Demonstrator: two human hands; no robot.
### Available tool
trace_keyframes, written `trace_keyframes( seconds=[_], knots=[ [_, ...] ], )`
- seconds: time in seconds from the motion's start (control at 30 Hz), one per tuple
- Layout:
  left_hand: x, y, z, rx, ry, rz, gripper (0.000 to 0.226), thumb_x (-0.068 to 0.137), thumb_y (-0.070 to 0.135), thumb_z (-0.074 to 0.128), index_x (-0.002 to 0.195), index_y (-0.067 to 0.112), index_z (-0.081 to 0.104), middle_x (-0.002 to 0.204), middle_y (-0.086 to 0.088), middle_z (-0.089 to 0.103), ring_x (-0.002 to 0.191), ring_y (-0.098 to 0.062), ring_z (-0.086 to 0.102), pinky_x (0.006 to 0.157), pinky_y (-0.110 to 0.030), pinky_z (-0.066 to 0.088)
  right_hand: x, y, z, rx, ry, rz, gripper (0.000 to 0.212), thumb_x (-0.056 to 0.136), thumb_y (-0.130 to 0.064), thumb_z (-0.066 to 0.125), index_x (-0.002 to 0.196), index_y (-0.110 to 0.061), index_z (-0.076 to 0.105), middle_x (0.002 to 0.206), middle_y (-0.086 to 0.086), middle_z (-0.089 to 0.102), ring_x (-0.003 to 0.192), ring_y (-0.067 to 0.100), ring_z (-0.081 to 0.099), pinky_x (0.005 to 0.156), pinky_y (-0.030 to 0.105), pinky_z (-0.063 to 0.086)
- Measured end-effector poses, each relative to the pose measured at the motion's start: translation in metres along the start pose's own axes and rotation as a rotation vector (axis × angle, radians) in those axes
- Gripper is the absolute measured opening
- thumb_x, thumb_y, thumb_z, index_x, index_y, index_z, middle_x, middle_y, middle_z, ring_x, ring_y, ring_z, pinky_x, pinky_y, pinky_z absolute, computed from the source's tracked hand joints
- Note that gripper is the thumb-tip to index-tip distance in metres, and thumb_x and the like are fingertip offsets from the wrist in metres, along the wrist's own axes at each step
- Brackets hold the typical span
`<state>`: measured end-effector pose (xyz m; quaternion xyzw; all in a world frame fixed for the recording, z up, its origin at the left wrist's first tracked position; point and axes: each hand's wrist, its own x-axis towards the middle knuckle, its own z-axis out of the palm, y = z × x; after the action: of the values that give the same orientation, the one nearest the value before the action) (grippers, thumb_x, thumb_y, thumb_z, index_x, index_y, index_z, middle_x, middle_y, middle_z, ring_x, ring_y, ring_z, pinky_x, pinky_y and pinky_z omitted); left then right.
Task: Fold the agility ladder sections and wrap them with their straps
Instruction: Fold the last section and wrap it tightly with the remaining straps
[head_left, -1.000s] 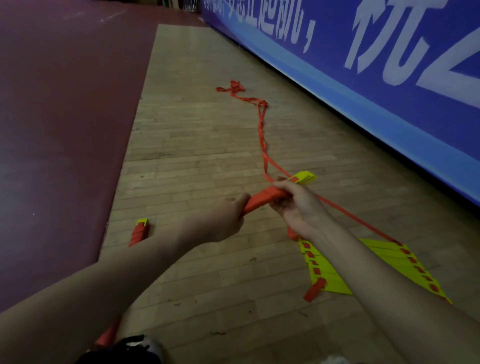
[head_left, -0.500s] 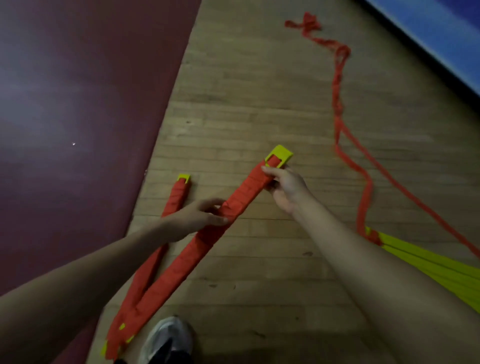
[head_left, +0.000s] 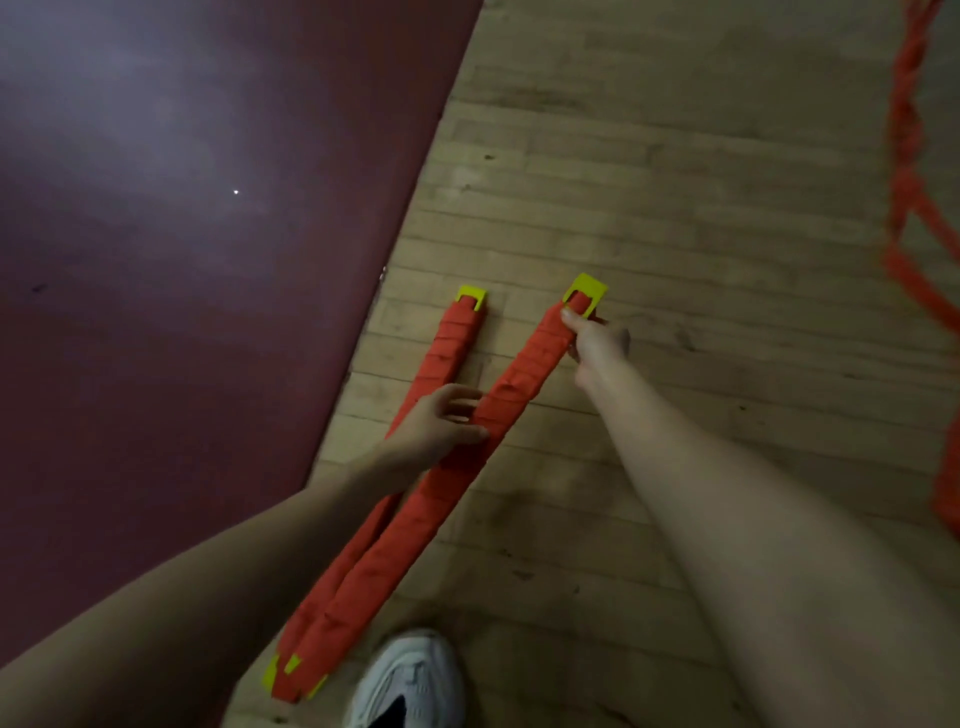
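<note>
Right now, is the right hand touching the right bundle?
Touching. The head view shows the right hand pinching the right bundle at its far end, just below the yellow tip.
</note>
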<state>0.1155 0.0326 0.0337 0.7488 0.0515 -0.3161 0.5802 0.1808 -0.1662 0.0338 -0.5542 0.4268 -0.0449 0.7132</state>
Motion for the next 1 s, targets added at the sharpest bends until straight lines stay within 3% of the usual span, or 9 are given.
trace_keyframes(
  seconds=[0.07, 0.13, 0.3, 0.37, 0.47, 0.57, 0.63, 0.83, 1.0],
  knots=[
    [-0.001, -0.014, 0.002, 0.041, 0.011, -0.010, 0.043, 0.080, -0.002, 0.071, 0.115, 0.018, 0.055, 0.103, -0.001, 0.057, 0.083, -0.004, 0.054, 0.069, -0.013, 0.049, 0.003, 0.010, 0.004, -0.063, 0.070, -0.014, 0.007, 0.080, 0.001, 0.071, 0.080, -0.001, 0.064, 0.085, 0.011, 0.067, 0.073, 0.020, 0.062, 0.075, 0.039, 0.056],
    [-0.003, -0.028, 0.004, 0.079, 0.059, -0.025, 0.044, 0.080, 0.000, 0.072, 0.112, 0.024, 0.054, 0.106, 0.000, 0.056, 0.085, -0.005, 0.053, 0.064, -0.013, 0.047, 0.008, 0.019, 0.008, -0.117, 0.076, -0.012, 0.015, 0.080, -0.002, 0.071, 0.094, 0.000, 0.067, 0.097, 0.016, 0.069, 0.082, 0.023, 0.064, 0.085, 0.046, 0.056],
    [-0.002, -0.047, 0.002, -0.003, 0.204, -0.039, 0.047, 0.080, -0.005, 0.069, 0.121, 0.015, 0.056, 0.111, -0.003, 0.056, 0.094, -0.013, 0.055, 0.068, -0.017, 0.049, -0.006, 0.023, 0.022, -0.038, -0.219, 0.140, 0.020, 0.095, 0.001, 0.045, 0.104, -0.011, 0.060, 0.084, 0.002, 0.059, 0.072, 0.010, 0.053, 0.064, 0.022, 0.044],
    [0.002, -0.050, 0.000, -0.074, 0.225, -0.069, 0.046, 0.083, -0.006, 0.065, 0.124, 0.012, 0.056, 0.118, -0.007, 0.059, 0.094, -0.014, 0.058, 0.069, -0.019, 0.051, -0.010, 0.027, 0.030, 0.034, -0.307, 0.197, 0.027, 0.096, 0.003, 0.037, 0.099, -0.017, 0.056, 0.085, -0.003, 0.055, 0.077, 0.007, 0.051, 0.070, 0.021, 0.041],
    [0.005, -0.052, -0.002, -0.020, 0.249, -0.090, 0.049, 0.088, -0.008, 0.057, 0.133, 0.011, 0.052, 0.128, -0.010, 0.059, 0.100, -0.016, 0.061, 0.074, -0.020, 0.052, -0.011, 0.034, 0.036, 0.072, -0.382, 0.231, 0.032, 0.095, 0.003, 0.033, 0.090, -0.020, 0.054, 0.090, -0.006, 0.056, 0.088, 0.005, 0.053, 0.092, 0.027, 0.033],
    [0.005, -0.050, 0.000, 0.375, 0.217, 0.018, 0.055, 0.087, -0.010, 0.047, 0.140, 0.005, 0.044, 0.137, -0.013, 0.052, 0.124, -0.028, 0.052, 0.100, -0.027, 0.039, -0.014, 0.038, 0.038, 0.091, -0.395, 0.242, 0.039, 0.097, 0.000, 0.037, 0.127, -0.019, 0.051, 0.130, 0.001, 0.055, 0.133, 0.013, 0.040, 0.111, 0.039, 0.024],
    [0.005, -0.046, 0.004, 0.526, 0.210, 0.104, 0.052, 0.086, -0.006, 0.048, 0.138, 0.000, 0.045, 0.141, -0.016, 0.048, 0.130, -0.028, 0.044, 0.105, -0.022, 0.027, -0.018, 0.039, 0.039, 0.057, -0.395, 0.246, 0.045, 0.098, -0.004, 0.040, 0.141, -0.016, 0.040, 0.147, 0.004, 0.043, 0.141, 0.013, 0.031, 0.113, 0.041, 0.021],
    [0.008, -0.038, 0.005, 0.603, 0.294, 0.176, 0.045, 0.082, -0.002, 0.057, 0.128, 0.001, 0.056, 0.127, -0.017, 0.057, 0.118, -0.031, 0.053, 0.097, -0.026, 0.034, -0.023, 0.036, 0.021, 0.003, -0.395, 0.234, 0.044, 0.099, -0.009, 0.043, 0.142, -0.015, 0.039, 0.147, 0.006, 0.042, 0.140, 0.017, 0.033, 0.109, 0.039, 0.027],
    [0.022, -0.003, 0.028, 0.677, 0.301, 0.253, 0.040, 0.083, -0.003, 0.055, 0.123, 0.000, 0.060, 0.123, -0.022, 0.057, 0.115, -0.036, 0.053, 0.095, -0.029, 0.035, -0.027, 0.012, -0.038, -0.145, -0.399, 0.213, 0.043, 0.097, -0.007, 0.047, 0.140, -0.011, 0.041, 0.130, 0.005, 0.051, 0.132, 0.027, 0.044, 0.109, 0.041, 0.032]
  ],
)
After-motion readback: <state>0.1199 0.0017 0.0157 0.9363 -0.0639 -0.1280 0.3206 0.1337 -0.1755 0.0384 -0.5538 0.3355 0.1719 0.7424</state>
